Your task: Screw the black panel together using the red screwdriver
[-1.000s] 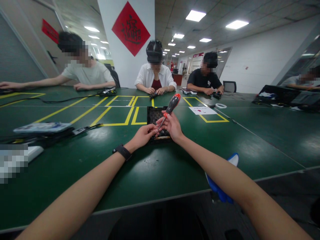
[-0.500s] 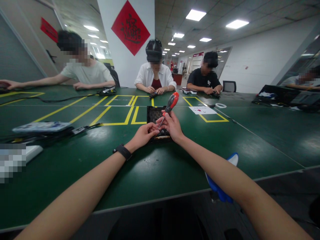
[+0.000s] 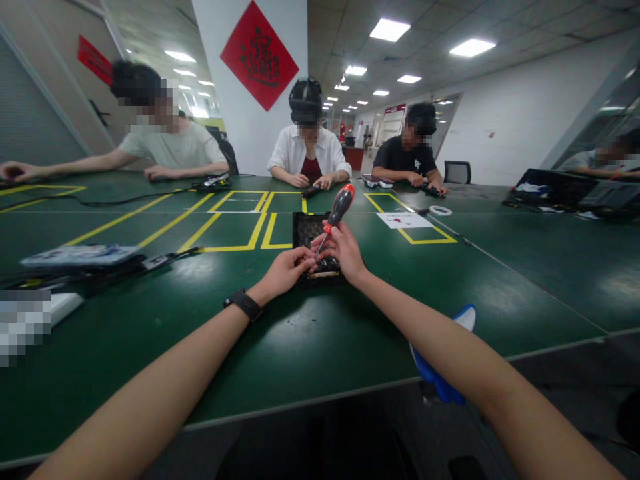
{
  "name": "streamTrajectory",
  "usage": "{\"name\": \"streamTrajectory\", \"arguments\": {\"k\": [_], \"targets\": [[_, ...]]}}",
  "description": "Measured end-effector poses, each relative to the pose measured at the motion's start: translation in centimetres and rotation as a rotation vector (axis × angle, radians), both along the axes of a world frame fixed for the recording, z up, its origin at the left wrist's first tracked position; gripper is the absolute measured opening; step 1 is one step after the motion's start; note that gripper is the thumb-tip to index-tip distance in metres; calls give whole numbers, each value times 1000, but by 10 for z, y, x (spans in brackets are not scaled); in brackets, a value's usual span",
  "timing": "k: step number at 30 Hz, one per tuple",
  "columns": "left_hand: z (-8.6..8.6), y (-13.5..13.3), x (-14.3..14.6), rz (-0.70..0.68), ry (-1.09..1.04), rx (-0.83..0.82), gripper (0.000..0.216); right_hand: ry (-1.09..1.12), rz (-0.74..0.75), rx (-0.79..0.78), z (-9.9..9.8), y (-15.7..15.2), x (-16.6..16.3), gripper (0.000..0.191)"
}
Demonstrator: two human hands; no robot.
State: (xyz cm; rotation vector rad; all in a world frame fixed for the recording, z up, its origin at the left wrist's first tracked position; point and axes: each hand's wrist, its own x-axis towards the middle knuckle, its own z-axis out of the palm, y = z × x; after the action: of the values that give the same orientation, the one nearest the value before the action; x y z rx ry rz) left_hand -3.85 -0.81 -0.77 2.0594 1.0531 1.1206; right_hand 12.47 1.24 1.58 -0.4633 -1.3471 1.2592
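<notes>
My right hand (image 3: 347, 252) is closed around the neck of a screwdriver (image 3: 341, 205) with a grey and red handle. The screwdriver leans, handle up and to the right, and its thin shaft points down to the left. Close to the tip, the thumb and fingers of my left hand (image 3: 290, 268) are pinched together; whatever they hold is too small to make out. Both hands are over an open black case (image 3: 303, 224) with its lid raised at the back. Small parts inside it are partly hidden by my fingers.
A blue and white glove (image 3: 436, 380) hangs at the table edge under my right forearm. Cables and flat devices (image 3: 83, 256) lie at left. A paper sheet (image 3: 403, 221) and a tape roll (image 3: 441, 211) sit right of the case. Several people are seated around the green table (image 3: 370, 333).
The screwdriver handle has turned in my right hand, showing more grey and less red. My left hand keeps its pinch. Across the table, a person's black item has shifted slightly.
</notes>
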Motion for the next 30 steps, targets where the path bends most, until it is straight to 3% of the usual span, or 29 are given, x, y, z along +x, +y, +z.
{"name": "streamTrajectory", "arguments": {"k": [5,8,13,17,21,30], "targets": [[4,-4,2,-1,-14,-19,30,-58,-85,35,2,3,3,31],[3,-4,3,69,-21,13,31,-106,-189,87,4,6,6,30],[-4,3,-2,261,-14,141,30,-143,-501,169,6,14,14,29],[-15,14,-10,408,42,185,26,-146,-712,128,0,26,21,31],[-24,21,-13,492,114,157,27,-152,-738,19,-8,38,26,32],[-24,21,-12,493,105,48,27,-273,-818,-25,-17,48,30,26]]}}
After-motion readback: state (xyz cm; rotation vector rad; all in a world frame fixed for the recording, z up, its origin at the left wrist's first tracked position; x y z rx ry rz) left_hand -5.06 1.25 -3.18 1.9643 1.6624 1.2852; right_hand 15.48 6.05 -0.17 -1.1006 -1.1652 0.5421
